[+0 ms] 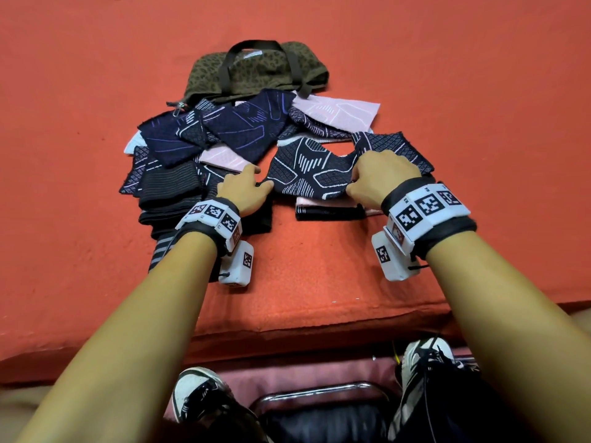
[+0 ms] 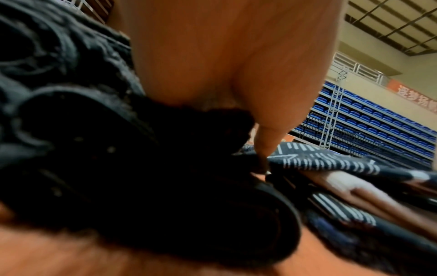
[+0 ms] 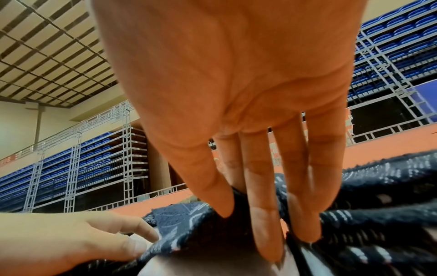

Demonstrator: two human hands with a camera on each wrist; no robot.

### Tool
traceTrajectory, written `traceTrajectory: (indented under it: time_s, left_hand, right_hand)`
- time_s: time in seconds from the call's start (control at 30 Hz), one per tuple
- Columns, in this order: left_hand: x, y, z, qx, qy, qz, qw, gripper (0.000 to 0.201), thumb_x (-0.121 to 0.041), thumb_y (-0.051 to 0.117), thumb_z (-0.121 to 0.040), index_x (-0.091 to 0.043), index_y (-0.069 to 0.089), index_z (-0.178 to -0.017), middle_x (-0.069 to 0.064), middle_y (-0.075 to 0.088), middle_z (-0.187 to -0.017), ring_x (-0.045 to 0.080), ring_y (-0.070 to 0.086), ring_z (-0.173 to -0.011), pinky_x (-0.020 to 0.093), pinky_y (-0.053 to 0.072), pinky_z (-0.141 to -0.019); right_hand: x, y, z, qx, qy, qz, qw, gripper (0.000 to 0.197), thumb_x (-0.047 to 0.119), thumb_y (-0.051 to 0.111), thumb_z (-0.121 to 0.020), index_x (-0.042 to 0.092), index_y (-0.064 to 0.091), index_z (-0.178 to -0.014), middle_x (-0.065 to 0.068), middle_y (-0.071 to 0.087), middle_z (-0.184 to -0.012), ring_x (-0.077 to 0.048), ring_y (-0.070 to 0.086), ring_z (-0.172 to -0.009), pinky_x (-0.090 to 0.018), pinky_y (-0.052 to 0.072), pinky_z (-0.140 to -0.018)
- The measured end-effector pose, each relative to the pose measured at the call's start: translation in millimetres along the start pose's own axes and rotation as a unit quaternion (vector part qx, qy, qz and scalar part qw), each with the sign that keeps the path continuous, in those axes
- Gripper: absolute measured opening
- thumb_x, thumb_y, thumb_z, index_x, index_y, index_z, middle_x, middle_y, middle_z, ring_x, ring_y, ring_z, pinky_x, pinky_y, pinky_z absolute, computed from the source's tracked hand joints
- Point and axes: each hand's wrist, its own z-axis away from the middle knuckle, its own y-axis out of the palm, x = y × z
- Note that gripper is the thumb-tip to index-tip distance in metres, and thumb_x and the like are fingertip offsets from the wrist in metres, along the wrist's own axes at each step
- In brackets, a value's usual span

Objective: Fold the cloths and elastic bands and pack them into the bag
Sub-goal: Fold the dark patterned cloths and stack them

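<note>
A navy cloth with a white line pattern (image 1: 307, 167) lies at the front of a loose pile of dark and pink cloths on the orange table (image 1: 479, 123). My left hand (image 1: 256, 185) pinches its left corner. My right hand (image 1: 355, 183) pinches its right edge between the thumb and fingers. In the right wrist view the right hand (image 3: 246, 229) points down into the bunched navy cloth (image 3: 189, 224), and the left hand (image 3: 141, 240) holds the corner. The left wrist view shows the left hand (image 2: 264, 147) on the cloth (image 2: 331, 162). The olive leopard-print bag (image 1: 256, 71) lies behind the pile.
A folded pink and dark piece (image 1: 329, 209) lies under the held cloth. A stack of black folded cloths (image 1: 166, 193) and a grey striped band (image 1: 160, 254) are beside my left wrist. The table's front edge (image 1: 319, 324) is close, with shoes and a chair below.
</note>
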Motion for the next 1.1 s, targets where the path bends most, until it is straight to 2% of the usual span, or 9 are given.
traceTrajectory:
  time_s: [0.2, 0.3, 0.47, 0.6, 0.7, 0.77, 0.87, 1.0, 1.1]
  left_hand:
    - [-0.2, -0.8, -4.2, 0.009, 0.001, 0.044, 0.999, 0.042, -0.051, 0.053, -0.083, -0.028, 0.055, -0.118, 0.005, 0.065, -0.121, 0.032, 0.054, -0.121, 0.044, 0.037, -0.108]
    - [2.4, 0.5, -7.8, 0.004, 0.007, 0.106, 0.994, 0.034, -0.051, 0.051, -0.066, -0.036, 0.057, -0.096, 0.0, 0.069, -0.106, 0.027, 0.063, -0.106, 0.043, 0.046, -0.101]
    - [1.7, 2.2, -7.6, 0.002, 0.036, 0.141, 0.989, 0.022, -0.043, 0.05, -0.063, -0.033, 0.064, -0.077, -0.007, 0.072, -0.091, 0.021, 0.067, -0.096, 0.04, 0.051, -0.097]
    - [2.4, 3.6, -3.2, 0.011, 0.052, 0.094, 0.994, 0.02, -0.042, 0.05, -0.065, -0.04, 0.064, -0.08, -0.015, 0.067, -0.093, 0.021, 0.063, -0.105, 0.042, 0.044, -0.104]
    - [3.1, 6.8, -1.8, 0.006, 0.072, 0.009, 0.997, 0.031, -0.038, 0.055, -0.08, -0.043, 0.064, -0.11, -0.005, 0.068, -0.118, 0.027, 0.055, -0.12, 0.043, 0.036, -0.108]
    - [3.2, 9.2, -2.4, -0.003, 0.079, -0.044, 0.996, 0.037, -0.035, 0.057, -0.088, -0.041, 0.06, -0.124, -0.001, 0.066, -0.121, 0.03, 0.052, -0.122, 0.044, 0.033, -0.107]
    - [2.2, 10.9, -3.8, -0.004, 0.083, -0.056, 0.995, 0.036, -0.043, 0.054, -0.088, -0.043, 0.06, -0.123, -0.003, 0.067, -0.12, 0.03, 0.053, -0.121, 0.046, 0.034, -0.107]
    - [3.1, 12.2, -6.2, 0.02, 0.075, -0.029, 0.997, 0.047, -0.059, 0.039, -0.074, -0.048, 0.061, -0.114, -0.01, 0.066, -0.12, 0.024, 0.054, -0.122, 0.047, 0.032, -0.109]
    - [3.1, 12.5, -8.4, 0.007, 0.078, 0.015, 0.997, 0.028, -0.056, 0.045, -0.083, -0.049, 0.063, -0.104, -0.012, 0.067, -0.119, 0.017, 0.056, -0.121, 0.046, 0.03, -0.111]
  right_hand:
    - [7.7, 5.5, 7.6, 0.024, -0.01, 0.02, 0.999, 0.024, 0.021, 0.057, -0.08, 0.017, 0.066, -0.102, -0.009, 0.064, -0.1, -0.034, 0.06, -0.09, -0.037, 0.051, -0.077]
    - [17.7, 13.4, 6.4, -0.008, -0.064, -0.004, 0.998, 0.036, 0.03, 0.061, -0.082, 0.017, 0.06, -0.116, -0.011, 0.055, -0.116, -0.035, 0.056, -0.107, -0.041, 0.049, -0.085]
    - [38.6, 42.5, 4.5, -0.041, -0.162, 0.003, 0.986, 0.055, 0.031, 0.068, -0.084, 0.018, 0.045, -0.132, -0.011, 0.042, -0.129, -0.032, 0.044, -0.118, -0.044, 0.043, -0.092]
    - [40.2, 57.2, -0.5, -0.082, -0.163, -0.003, 0.983, 0.047, 0.026, 0.06, -0.09, 0.02, 0.044, -0.134, -0.01, 0.042, -0.128, -0.032, 0.044, -0.116, -0.042, 0.043, -0.089]
    - [40.1, 56.3, -4.3, -0.09, -0.164, -0.017, 0.982, 0.039, 0.029, 0.056, -0.092, 0.02, 0.047, -0.129, -0.009, 0.044, -0.125, -0.032, 0.046, -0.113, -0.042, 0.044, -0.086]
    - [41.4, 55.5, -4.7, -0.094, -0.17, -0.011, 0.981, 0.034, 0.027, 0.054, -0.093, 0.017, 0.049, -0.125, -0.009, 0.047, -0.122, -0.032, 0.047, -0.11, -0.04, 0.042, -0.078]
    - [41.8, 54.0, -5.7, -0.084, -0.177, -0.01, 0.981, 0.024, 0.013, 0.049, -0.092, 0.014, 0.053, -0.115, -0.009, 0.054, -0.115, -0.032, 0.052, -0.106, -0.038, 0.038, -0.07]
    - [37.5, 55.2, -8.0, -0.06, -0.17, -0.043, 0.983, 0.024, 0.008, 0.047, -0.09, 0.012, 0.053, -0.113, -0.009, 0.057, -0.114, -0.031, 0.053, -0.106, -0.039, 0.043, -0.076]
    - [36.3, 61.7, -8.0, -0.086, -0.168, -0.064, 0.98, 0.03, 0.014, 0.048, -0.09, 0.01, 0.051, -0.12, -0.01, 0.05, -0.119, -0.032, 0.05, -0.107, -0.042, 0.046, -0.08]
